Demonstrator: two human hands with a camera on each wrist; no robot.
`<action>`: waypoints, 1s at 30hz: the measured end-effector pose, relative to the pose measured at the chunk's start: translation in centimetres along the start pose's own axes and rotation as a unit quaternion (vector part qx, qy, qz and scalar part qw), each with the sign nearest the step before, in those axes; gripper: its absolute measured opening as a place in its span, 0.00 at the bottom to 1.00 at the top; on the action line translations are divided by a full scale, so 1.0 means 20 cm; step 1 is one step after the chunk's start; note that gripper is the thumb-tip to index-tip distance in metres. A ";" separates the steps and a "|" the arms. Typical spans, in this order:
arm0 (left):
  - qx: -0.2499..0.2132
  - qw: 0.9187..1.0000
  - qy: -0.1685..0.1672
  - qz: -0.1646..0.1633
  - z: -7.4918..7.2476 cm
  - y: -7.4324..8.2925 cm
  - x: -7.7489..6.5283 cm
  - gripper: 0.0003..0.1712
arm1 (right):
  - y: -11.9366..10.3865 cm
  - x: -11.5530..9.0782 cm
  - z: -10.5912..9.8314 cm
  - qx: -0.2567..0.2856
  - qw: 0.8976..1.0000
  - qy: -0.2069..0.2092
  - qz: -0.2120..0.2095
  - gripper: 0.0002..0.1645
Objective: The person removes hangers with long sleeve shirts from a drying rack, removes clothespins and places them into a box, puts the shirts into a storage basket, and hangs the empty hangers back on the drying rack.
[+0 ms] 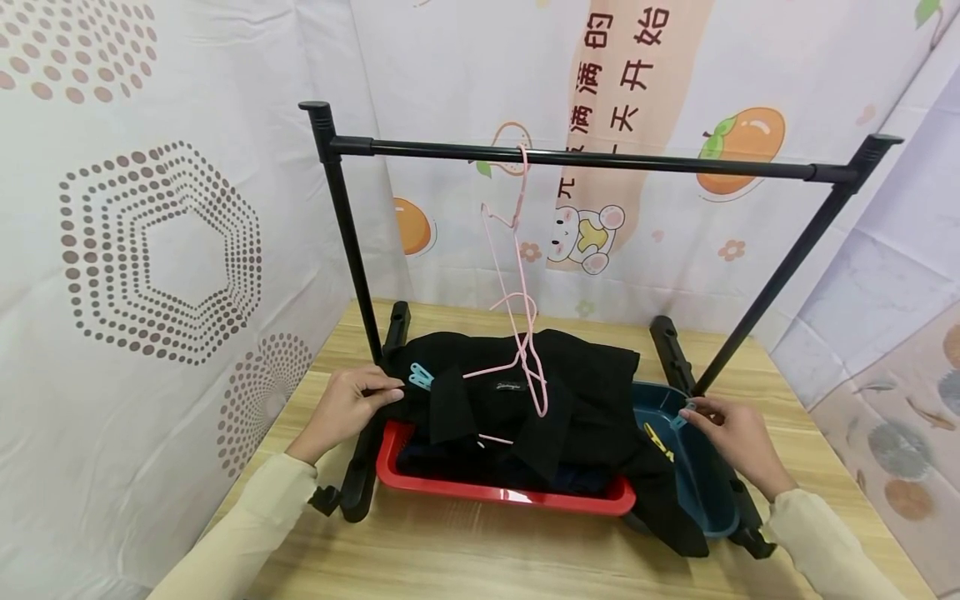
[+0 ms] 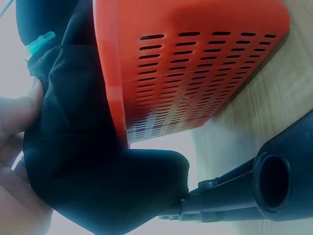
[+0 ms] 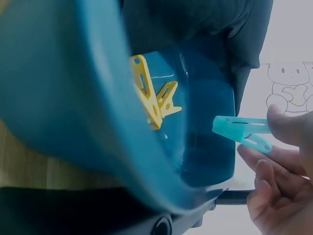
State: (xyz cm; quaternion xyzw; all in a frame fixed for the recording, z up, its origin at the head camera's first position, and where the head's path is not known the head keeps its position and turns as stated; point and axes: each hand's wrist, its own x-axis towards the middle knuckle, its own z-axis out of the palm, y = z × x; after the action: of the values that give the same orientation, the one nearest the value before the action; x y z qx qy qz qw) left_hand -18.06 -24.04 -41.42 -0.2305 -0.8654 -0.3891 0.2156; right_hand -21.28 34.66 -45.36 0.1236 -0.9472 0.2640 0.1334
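Note:
A black collared garment (image 1: 600,400) lies over a red basket (image 1: 510,493), with a pink hanger (image 1: 480,372) at its neck. My left hand (image 1: 348,408) pinches the garment's left side between thumb and fingers. Close by those fingertips, a light blue clothespin (image 1: 421,377) sits on the black cloth. Over the blue basin (image 1: 723,532), my right hand (image 1: 738,442) pinches a teal clothespin (image 3: 234,128) by its handle ends, jaws pointing away from the hand. Inside that basin lie yellow clothespins (image 3: 146,93).
A black rack's crossbar (image 1: 637,161) spans above, with the hanger's hook over it. Its uprights and feet stand on the wooden table (image 1: 480,550) at both sides. One black sleeve (image 1: 678,533) drapes over the basin's front. Printed curtains (image 1: 465,50) hang behind.

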 end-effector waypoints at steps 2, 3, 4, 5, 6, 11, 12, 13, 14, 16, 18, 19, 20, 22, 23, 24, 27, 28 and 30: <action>-0.001 1.000 -0.001 -0.001 0.00 0.00 0.00 0.08 | 0.00 0.00 0.00 -0.009 1.000 -0.009 -0.005 0.20; -0.001 1.000 -0.001 -0.002 0.00 0.00 0.00 0.08 | 0.00 0.00 0.00 -0.013 1.000 -0.014 -0.008 0.20; -0.002 1.000 -0.002 -0.004 0.00 0.00 0.00 0.08 | 0.00 0.00 0.00 -0.016 1.000 -0.018 -0.011 0.19; -0.002 1.000 -0.002 -0.004 0.00 0.00 0.00 0.08 | 0.00 0.00 0.00 -0.018 0.999 -0.024 -0.014 0.19; -0.003 1.000 -0.002 -0.005 0.00 0.00 0.00 0.08 | 0.00 0.00 0.01 -0.022 0.999 -0.027 -0.018 0.19; 0.000 1.000 0.000 -0.003 0.00 0.00 0.00 0.07 | 0.01 0.00 0.01 -0.032 0.998 -0.042 -0.018 0.20; 0.001 1.000 0.000 -0.003 0.00 0.00 0.00 0.07 | 0.01 0.00 0.01 -0.035 0.998 -0.043 -0.017 0.20; 0.002 1.000 -0.001 -0.003 0.00 -0.01 0.00 0.07 | 0.01 0.00 0.01 -0.039 0.998 -0.045 -0.015 0.20; 0.002 1.000 -0.001 -0.003 0.00 -0.01 0.00 0.07 | 0.01 0.00 0.01 -0.043 0.998 -0.046 -0.014 0.20; 0.001 1.000 -0.002 -0.006 0.00 0.00 0.00 0.07 | 0.01 0.00 0.01 -0.049 0.998 -0.048 -0.014 0.21; 0.000 1.000 -0.004 -0.009 0.00 0.00 0.00 0.07 | 0.01 0.00 0.02 -0.057 0.997 -0.049 -0.015 0.22; -0.001 1.000 -0.005 -0.011 -0.01 0.00 0.00 0.07 | 0.01 0.00 0.02 -0.062 0.997 -0.052 -0.018 0.22; -0.001 1.000 -0.006 -0.012 -0.01 0.00 0.00 0.07 | 0.01 0.00 0.02 -0.068 0.996 -0.054 -0.021 0.22; -0.001 1.000 -0.008 -0.014 -0.01 0.00 -0.01 0.07 | 0.01 0.01 0.02 -0.083 0.994 -0.060 -0.030 0.22; -0.001 1.000 -0.008 -0.014 -0.01 0.01 -0.01 0.07 | 0.01 0.01 0.03 -0.092 0.993 -0.063 -0.037 0.22; -0.001 1.000 -0.008 -0.014 -0.01 0.01 -0.01 0.07 | 0.02 0.01 0.03 -0.099 0.992 -0.066 -0.043 0.22; 0.000 1.000 -0.007 -0.010 -0.01 0.01 0.00 0.07 | 0.02 0.02 0.04 -0.111 0.989 -0.079 -0.053 0.21; 0.001 1.000 -0.008 -0.010 -0.01 0.01 0.00 0.07 | 0.02 0.02 0.04 -0.112 0.989 -0.084 -0.053 0.21; 0.002 1.000 -0.009 -0.010 -0.01 0.01 0.00 0.07 | 0.02 0.01 0.05 -0.114 0.988 -0.092 -0.052 0.21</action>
State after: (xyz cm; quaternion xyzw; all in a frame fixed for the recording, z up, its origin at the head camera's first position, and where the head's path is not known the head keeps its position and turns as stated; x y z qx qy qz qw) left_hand -17.88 -24.15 -41.27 -0.2252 -0.8703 -0.3875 0.2042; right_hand -21.77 34.39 -46.33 0.1800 -0.9717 0.1347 0.0723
